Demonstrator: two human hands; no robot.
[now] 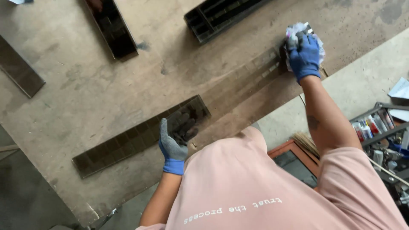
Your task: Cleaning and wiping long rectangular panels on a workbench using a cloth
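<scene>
A long dark gridded strip [128,142] lies diagonally on the brown worktable [85,93]. Its far part [247,76] looks paler and dusty. My left hand [175,138], in a grey and blue glove, lies flat on the near dark part with fingers spread, holding nothing. My right hand [304,53], in a blue glove, is stretched out to the strip's far end and grips a crumpled white rag [300,30], pressed against that end.
Two more dark gridded pieces [115,27] [221,12] lie at the table's far side, and a flat dark strip [19,68] at the left. Right of the table, low down, stand a rack of tubes and bottles [375,125] and a wooden-framed panel [294,157].
</scene>
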